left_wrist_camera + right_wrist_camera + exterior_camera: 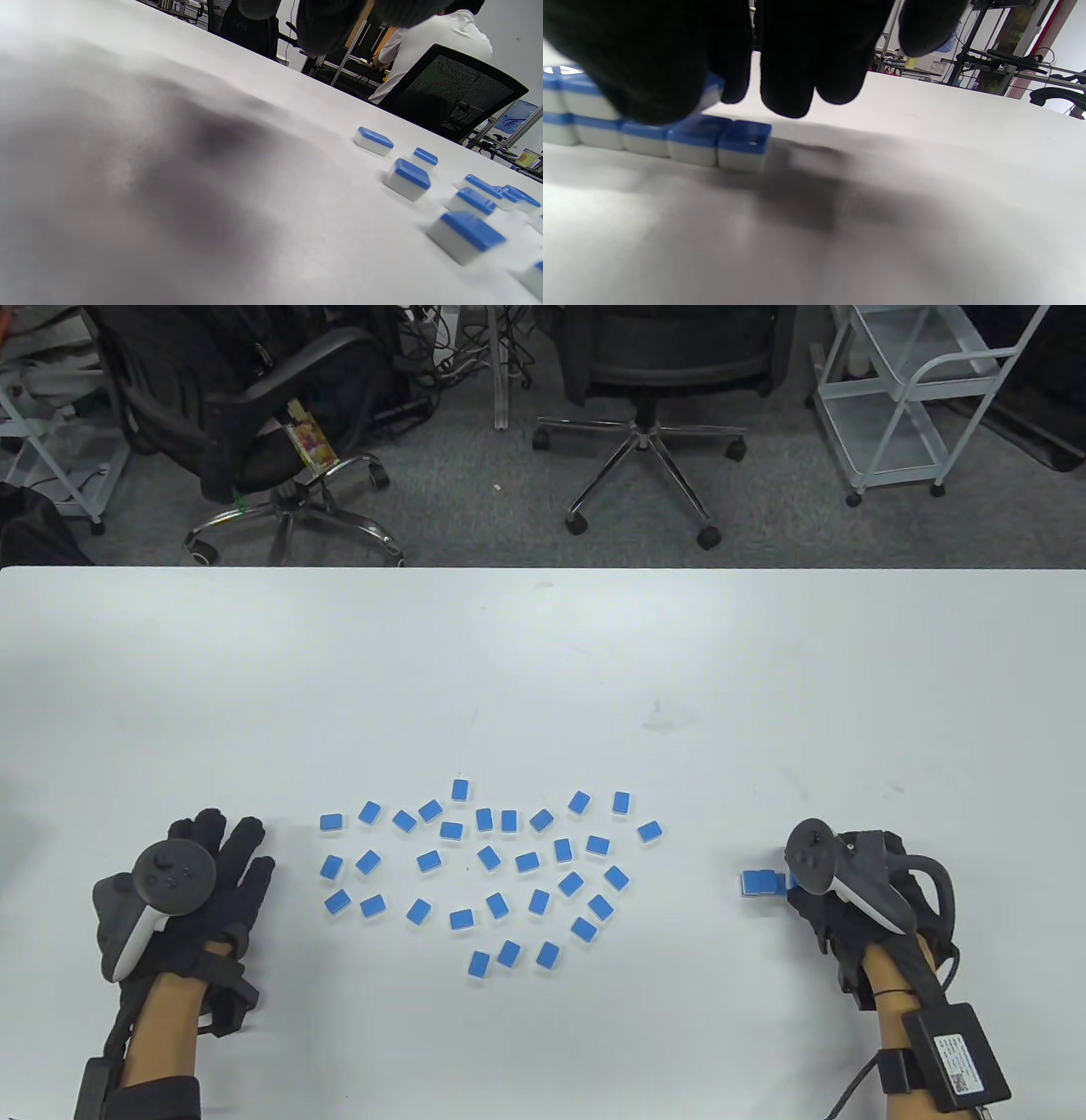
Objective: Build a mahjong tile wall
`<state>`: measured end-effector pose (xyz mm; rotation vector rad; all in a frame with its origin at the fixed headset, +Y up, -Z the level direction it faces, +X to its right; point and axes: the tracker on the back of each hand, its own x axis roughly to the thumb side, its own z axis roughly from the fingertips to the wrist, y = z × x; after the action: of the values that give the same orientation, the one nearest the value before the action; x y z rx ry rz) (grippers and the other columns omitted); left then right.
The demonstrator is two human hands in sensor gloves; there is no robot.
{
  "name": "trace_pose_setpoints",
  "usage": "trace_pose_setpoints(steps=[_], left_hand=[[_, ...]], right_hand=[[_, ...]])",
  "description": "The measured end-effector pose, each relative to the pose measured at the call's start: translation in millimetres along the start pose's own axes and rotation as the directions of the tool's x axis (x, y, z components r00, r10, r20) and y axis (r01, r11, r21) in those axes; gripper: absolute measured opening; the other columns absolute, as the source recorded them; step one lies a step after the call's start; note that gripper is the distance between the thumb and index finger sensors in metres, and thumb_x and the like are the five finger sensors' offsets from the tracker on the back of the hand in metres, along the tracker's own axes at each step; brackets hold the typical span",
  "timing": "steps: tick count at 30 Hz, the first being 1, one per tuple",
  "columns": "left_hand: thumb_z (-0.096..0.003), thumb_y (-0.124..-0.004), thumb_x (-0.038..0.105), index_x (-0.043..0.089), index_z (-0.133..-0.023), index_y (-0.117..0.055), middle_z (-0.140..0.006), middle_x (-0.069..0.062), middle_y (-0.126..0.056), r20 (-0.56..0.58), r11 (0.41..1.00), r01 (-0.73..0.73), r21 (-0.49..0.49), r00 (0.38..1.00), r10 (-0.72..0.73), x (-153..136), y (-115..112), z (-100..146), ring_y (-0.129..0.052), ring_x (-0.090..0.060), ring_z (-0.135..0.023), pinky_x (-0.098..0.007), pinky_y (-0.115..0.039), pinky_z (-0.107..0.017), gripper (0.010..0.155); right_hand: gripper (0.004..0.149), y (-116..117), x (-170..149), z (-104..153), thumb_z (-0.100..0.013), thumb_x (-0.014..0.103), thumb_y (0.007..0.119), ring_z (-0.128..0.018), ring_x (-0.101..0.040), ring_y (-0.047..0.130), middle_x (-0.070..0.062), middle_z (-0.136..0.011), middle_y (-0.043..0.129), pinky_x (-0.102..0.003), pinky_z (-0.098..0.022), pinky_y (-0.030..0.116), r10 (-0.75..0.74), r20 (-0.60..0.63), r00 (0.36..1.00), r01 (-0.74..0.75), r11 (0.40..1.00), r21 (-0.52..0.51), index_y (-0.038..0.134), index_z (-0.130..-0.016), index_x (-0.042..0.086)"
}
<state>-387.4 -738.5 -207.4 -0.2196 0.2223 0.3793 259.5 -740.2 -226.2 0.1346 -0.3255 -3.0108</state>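
The right hand (836, 891) pinches one blue tile (710, 91) in its grip, just above the tile wall (670, 140) at the right. The left hand (191, 891) lies flat on the worktop (543, 661), fingers straight. The loose tiles (488, 857) lie between the hands.

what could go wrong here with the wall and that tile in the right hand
1. The right hand holds a tile just above the wall's upper layer; set down crooked, it could likely knock the stacked tiles out of line.
2. The glove hides most of the wall in the table view, so alignment may be hard to judge.
3. The left hand lies beside the loose tiles; a sweep could scatter them.
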Motion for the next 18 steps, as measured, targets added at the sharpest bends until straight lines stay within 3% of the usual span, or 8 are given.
trace_pose_setpoints(steps=[18], left_hand=[[-0.0510,-0.053,0.063,0.046,-0.113,-0.047,-0.126,0.009,-0.021,-0.003,1.000,0.011,-0.007,1.000,-0.011,0.6,-1.0,-0.3,-0.013,-0.022,-0.118,-0.060,-0.013,-0.082,0.064]], right_hand=[[0.054,1.4,7.4,0.2,-0.029,0.046,0.087,-0.093,-0.030,0.077,0.001,-0.092,0.085,-0.064,-0.075,0.052,0.018,0.025,1.000,-0.017,1.000,-0.018,0.076,-0.081,0.038]])
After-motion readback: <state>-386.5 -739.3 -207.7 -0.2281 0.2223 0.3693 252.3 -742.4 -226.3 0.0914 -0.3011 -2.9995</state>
